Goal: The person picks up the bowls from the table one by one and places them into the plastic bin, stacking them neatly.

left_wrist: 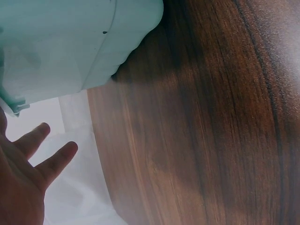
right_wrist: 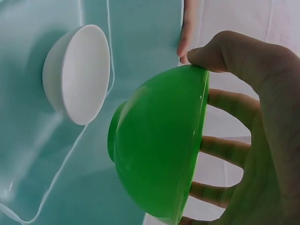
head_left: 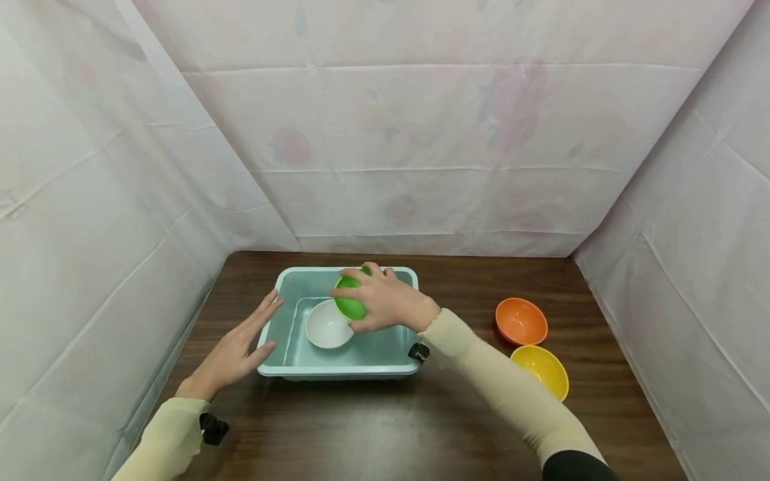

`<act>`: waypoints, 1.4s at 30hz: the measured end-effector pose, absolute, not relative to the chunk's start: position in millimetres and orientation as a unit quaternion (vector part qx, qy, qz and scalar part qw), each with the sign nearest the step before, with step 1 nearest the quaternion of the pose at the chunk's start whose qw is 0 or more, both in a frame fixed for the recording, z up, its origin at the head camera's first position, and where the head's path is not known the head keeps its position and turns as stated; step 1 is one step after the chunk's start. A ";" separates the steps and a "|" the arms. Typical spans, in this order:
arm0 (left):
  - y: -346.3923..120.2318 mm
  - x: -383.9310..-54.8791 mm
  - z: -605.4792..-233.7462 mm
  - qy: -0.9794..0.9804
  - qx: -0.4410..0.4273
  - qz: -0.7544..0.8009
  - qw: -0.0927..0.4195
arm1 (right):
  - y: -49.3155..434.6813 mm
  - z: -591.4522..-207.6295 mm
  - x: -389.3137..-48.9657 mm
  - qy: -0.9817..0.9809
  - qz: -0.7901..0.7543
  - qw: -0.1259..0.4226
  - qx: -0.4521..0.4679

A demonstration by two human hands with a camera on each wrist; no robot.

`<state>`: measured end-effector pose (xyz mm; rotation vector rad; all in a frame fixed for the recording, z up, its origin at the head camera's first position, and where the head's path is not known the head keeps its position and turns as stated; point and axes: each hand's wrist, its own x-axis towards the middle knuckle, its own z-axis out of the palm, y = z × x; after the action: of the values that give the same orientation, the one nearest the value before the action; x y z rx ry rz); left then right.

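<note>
My right hand (head_left: 388, 298) grips a green bowl (right_wrist: 157, 145) by its rim, thumb on one side and fingers spread along the other. In the head view the green bowl hangs over a light teal plastic basin (head_left: 337, 371), overlapping the edge of a white bowl (head_left: 327, 325). That white bowl rests on the basin's floor, its hollow facing up. My left hand (head_left: 234, 354) is at the basin's left side with fingers straight and apart, holding nothing. The left wrist view shows some of its fingers (left_wrist: 57, 161) beside the basin's outer wall (left_wrist: 61, 61).
An orange bowl (head_left: 521, 322) and a yellow bowl (head_left: 544, 371) sit close together on the right of the dark wooden table (head_left: 337, 427). The right forearm passes close to the yellow one. White patterned cloth (head_left: 421, 153) stands behind the table and along both sides.
</note>
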<state>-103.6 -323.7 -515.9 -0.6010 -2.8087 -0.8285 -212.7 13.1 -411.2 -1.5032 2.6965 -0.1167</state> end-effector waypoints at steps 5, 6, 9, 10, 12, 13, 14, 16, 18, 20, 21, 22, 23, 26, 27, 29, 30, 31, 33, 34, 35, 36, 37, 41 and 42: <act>-323.5 -104.9 -513.4 -0.937 -0.201 -0.275 0.076 | 7.1 -414.2 -214.5 0.869 -0.038 0.018 -0.493; -323.4 -105.0 -513.2 -0.937 -0.201 -0.275 0.076 | 6.2 -415.0 -214.9 0.868 -0.039 0.017 -0.494; -323.0 -104.9 -513.5 -0.938 -0.200 -0.274 0.074 | 3.4 -417.0 -215.6 0.863 -0.041 0.014 -0.503; -323.0 -104.7 -513.9 -0.938 -0.199 -0.273 0.073 | 2.5 -417.5 -215.7 0.862 -0.043 0.013 -0.506; -322.9 -104.4 -515.0 -0.939 -0.198 -0.273 0.072 | 0.5 -418.7 -215.8 0.859 -0.045 0.014 -0.510; -322.9 -104.3 -515.6 -0.938 -0.199 -0.273 0.072 | -0.4 -419.1 -215.8 0.858 -0.046 0.015 -0.511; -323.0 -104.5 -516.2 -0.939 -0.199 -0.273 0.073 | -1.4 -419.4 -215.7 0.858 -0.047 0.017 -0.511; -323.2 -105.3 -516.8 -0.939 -0.200 -0.271 0.074 | -3.7 -420.1 -215.8 0.858 -0.047 0.021 -0.511; -323.5 -105.4 -516.2 -0.938 -0.202 -0.271 0.076 | -6.5 -420.8 -215.9 0.859 -0.045 0.024 -0.510; -323.6 -105.2 -515.2 -0.938 -0.202 -0.271 0.077 | -9.0 -422.2 -215.8 0.859 -0.043 0.025 -0.510; -323.6 -104.9 -514.5 -0.938 -0.202 -0.271 0.076 | -10.3 -423.2 -215.8 0.858 -0.042 0.025 -0.511; -323.5 -104.3 -513.5 -0.938 -0.201 -0.272 0.075 | -11.6 -424.2 -215.7 0.858 -0.042 0.025 -0.512; -323.6 -104.1 -513.1 -0.938 -0.202 -0.272 0.074 | -12.8 -425.3 -215.4 0.857 -0.040 0.026 -0.513; -323.6 -104.0 -513.8 -0.939 -0.203 -0.267 0.071 | -15.6 -428.4 -214.8 0.855 -0.036 0.029 -0.517; -323.7 -104.0 -513.9 -0.940 -0.203 -0.266 0.071 | -16.8 -429.5 -214.7 0.853 -0.035 0.029 -0.520; -324.1 -104.1 -514.4 -0.940 -0.203 -0.266 0.073 | -19.1 -431.5 -214.7 0.850 -0.031 0.028 -0.524; -324.3 -104.4 -514.6 -0.940 -0.203 -0.266 0.073 | -20.4 -432.6 -215.1 0.849 -0.029 0.027 -0.526; -324.4 -104.6 -514.5 -0.939 -0.203 -0.266 0.074 | -21.7 -434.1 -215.6 0.848 -0.025 0.026 -0.528; -324.4 -104.9 -513.7 -0.940 -0.201 -0.266 0.074 | -24.2 -436.9 -216.6 0.846 -0.017 0.027 -0.532; -324.5 -105.1 -513.4 -0.940 -0.201 -0.265 0.074 | -25.3 -438.6 -217.2 0.845 -0.011 0.027 -0.534; -324.4 -105.1 -512.9 -0.941 -0.201 -0.264 0.074 | -26.4 -440.2 -217.7 0.843 -0.004 0.026 -0.537; -324.5 -105.1 -512.6 -0.941 -0.200 -0.263 0.074 | -27.5 -441.9 -218.1 0.841 0.003 0.025 -0.541; -324.5 -104.9 -512.3 -0.941 -0.200 -0.262 0.074 | -28.5 -443.8 -218.3 0.839 0.009 0.025 -0.543; -325.7 -103.5 -511.8 -0.941 -0.200 -0.262 0.072 | -32.8 -450.9 -217.2 0.834 0.024 0.022 -0.551; -326.1 -103.4 -512.2 -0.941 -0.200 -0.262 0.072 | -33.6 -452.3 -216.6 0.834 0.025 0.025 -0.550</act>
<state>-103.4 -326.1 -512.2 -0.6018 -2.8288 -0.7859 -216.6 -33.6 -452.3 -1.7022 2.5798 0.0770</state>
